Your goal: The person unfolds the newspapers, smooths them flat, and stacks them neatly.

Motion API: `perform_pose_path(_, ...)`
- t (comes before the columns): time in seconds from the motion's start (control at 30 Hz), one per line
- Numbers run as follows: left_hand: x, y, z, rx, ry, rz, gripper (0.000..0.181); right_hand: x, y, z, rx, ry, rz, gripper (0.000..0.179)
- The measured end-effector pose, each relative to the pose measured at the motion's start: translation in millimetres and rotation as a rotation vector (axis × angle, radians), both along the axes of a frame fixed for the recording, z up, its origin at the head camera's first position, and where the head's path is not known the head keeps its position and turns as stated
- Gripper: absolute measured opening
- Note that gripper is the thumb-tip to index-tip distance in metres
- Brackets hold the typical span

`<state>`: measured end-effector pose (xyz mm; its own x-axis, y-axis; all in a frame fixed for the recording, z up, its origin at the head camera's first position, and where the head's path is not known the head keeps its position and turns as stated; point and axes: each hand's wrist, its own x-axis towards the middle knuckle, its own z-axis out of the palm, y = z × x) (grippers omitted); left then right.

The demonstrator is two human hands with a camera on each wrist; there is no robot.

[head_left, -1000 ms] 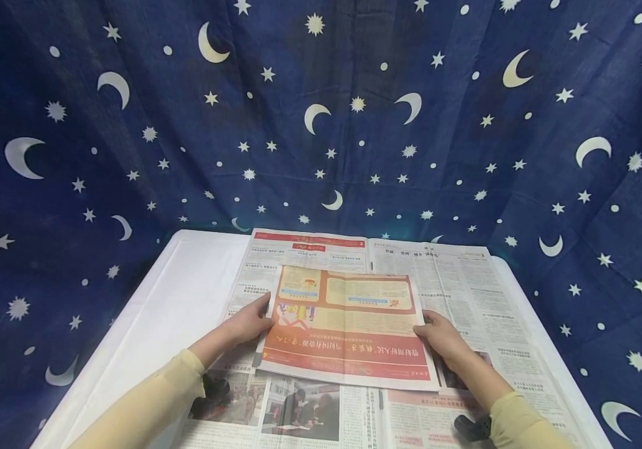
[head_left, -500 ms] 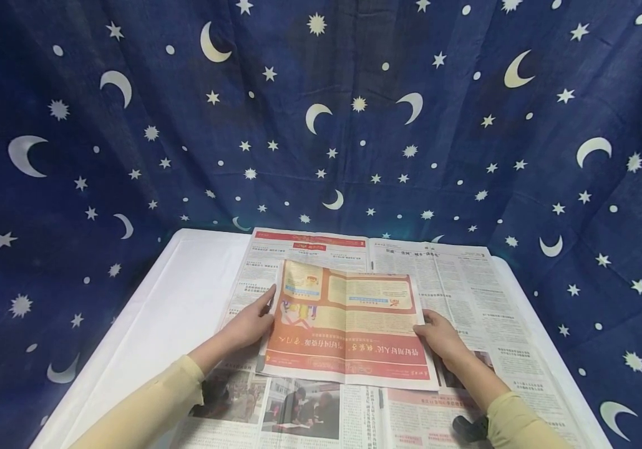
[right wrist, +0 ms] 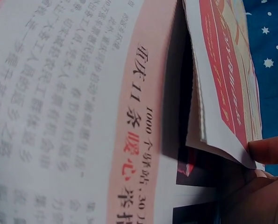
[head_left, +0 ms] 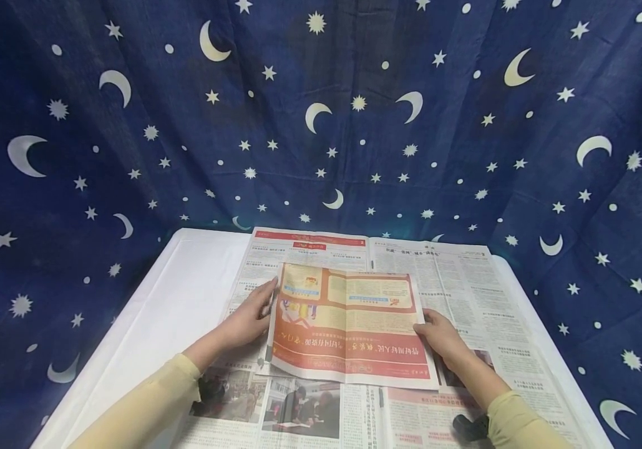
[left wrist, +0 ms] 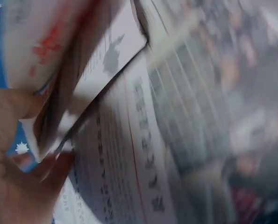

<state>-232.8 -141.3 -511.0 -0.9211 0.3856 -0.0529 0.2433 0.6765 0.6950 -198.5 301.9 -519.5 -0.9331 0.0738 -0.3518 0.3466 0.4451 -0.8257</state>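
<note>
A folded newspaper (head_left: 349,324) with a red and orange page on top lies slightly raised over the spread newspaper sheets. At its left edge my left hand (head_left: 246,317) holds the paper; in the left wrist view the thumb (left wrist: 29,103) is on one side of the layered pages and the fingers on the other. Those pages stand partly fanned apart there. My right hand (head_left: 443,337) pinches the right edge. The right wrist view has its thumb (right wrist: 269,148) on the red page, with the other fingers largely out of sight beneath.
Spread newspaper sheets (head_left: 466,293) cover much of the white table (head_left: 158,305), which shows along the left and right. A dark blue curtain (head_left: 276,125) with moons and stars hangs behind and at both sides.
My left hand has shifted slightly away from me along the left edge. The folded newspaper's left side bent upward, then came lower, its near left corner shifting right. My right hand stayed put.
</note>
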Motion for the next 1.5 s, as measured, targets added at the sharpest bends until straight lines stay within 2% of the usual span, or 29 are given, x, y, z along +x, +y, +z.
perform_pose_path(0.07,-4.2,-0.8,-1.4,-0.129,0.141,-0.079,0.068,-0.9,0,1.1,-0.004,0.002,-0.002,0.066)
perform_pose_path(0.13,-8.6,-1.9,-2.4,-0.220,0.266,-0.153,0.053,-1.9,1,1.8,-0.013,0.004,0.002,0.066)
perform_pose_path(0.2,-12.6,-3.0,-2.7,-0.254,0.337,-0.215,0.040,-3.3,3,2.7,-0.028,0.013,0.014,0.066)
perform_pose_path(0.27,-15.4,-4.6,-2.6,-0.248,0.363,-0.244,0.034,-4.6,4,4.0,-0.029,0.028,0.033,0.067)
perform_pose_path(0.4,-18.2,-6.6,0.6,-0.164,0.312,-0.230,0.035,-6.9,11,6.7,0.035,0.074,0.082,0.069)
perform_pose_path(0.57,-20.6,-6.0,6.5,-0.046,0.210,-0.154,0.039,-8.2,25,6.9,0.180,0.181,0.122,0.064)
perform_pose_path(0.67,-23.4,-4.7,11.2,0.036,0.161,-0.106,0.033,-8.2,33,5.4,0.250,0.278,0.160,0.064)
perform_pose_path(0.77,-27.7,-1.7,17.1,0.124,0.137,-0.073,0.029,-8.7,37,4.2,0.267,0.363,0.220,0.072)
perform_pose_path(0.9,-35.0,4.4,25.7,0.193,0.119,-0.018,0.031,-13.4,37,4.4,0.231,0.434,0.270,0.073)
perform_pose_path(0.97,-38.6,7.8,29.3,0.229,0.109,0.012,0.036,-16.7,35,5.8,0.190,0.469,0.264,0.067)
perform_pose_path(1.07,-41.6,12.3,32.9,0.275,0.108,0.052,0.043,-21.3,30,8.1,0.166,0.601,0.255,0.052)
perform_pose_path(1.13,-42.1,14.0,33.8,0.299,0.098,0.081,0.047,-23.6,26,10.3,0.198,0.702,0.255,0.040)
perform_pose_path(1.2,-42.0,15.4,35.3,0.321,0.078,0.110,0.050,-25.5,23,12.7,0.246,0.754,0.226,0.032)
perform_pose_path(1.27,-42.9,16.8,37.1,0.353,0.052,0.133,0.051,-27.8,20,16.0,0.264,0.735,0.184,0.032)
perform_pose_path(1.37,-45.5,19.9,43.8,0.403,0.033,0.153,0.050,-31.7,17,21.2,0.215,0.652,0.112,0.041)
perform_pose_path(1.5,-52.7,23.5,51.4,0.441,0.051,0.165,0.046,-37.9,15,29.3,0.165,0.622,0.042,0.048)
